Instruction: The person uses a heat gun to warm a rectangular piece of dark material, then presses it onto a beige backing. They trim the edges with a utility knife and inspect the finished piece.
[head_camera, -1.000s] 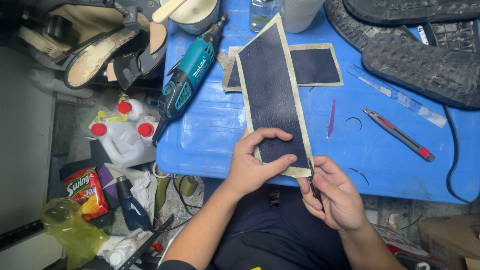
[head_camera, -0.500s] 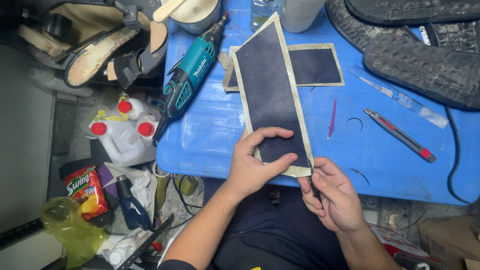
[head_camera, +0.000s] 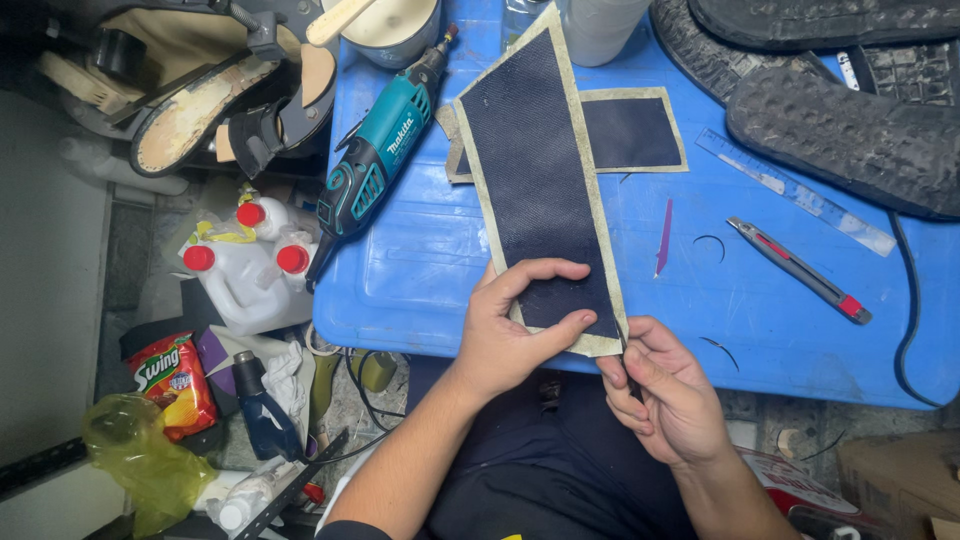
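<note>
Fingers (head_camera: 545, 272) of the left hand (head_camera: 515, 335) curl over the near end of a long dark sheet (head_camera: 538, 190) with a pale border, thumb under its edge, pinching it so it stays flat and steady on the blue table (head_camera: 420, 270). The right hand (head_camera: 668, 400) sits just beside the sheet's near right corner, fingers pressed together around something thin and dark; what it is cannot be told. The sheet runs away from the person, overlapping a smaller dark patch (head_camera: 630, 130). To its right lie a pink sliver (head_camera: 664, 238), a utility knife (head_camera: 798, 270) and a ruler (head_camera: 795, 192), within reach. A teal rotary tool (head_camera: 378, 160) rests left, rubber soles (head_camera: 840, 130) far right.
</note>
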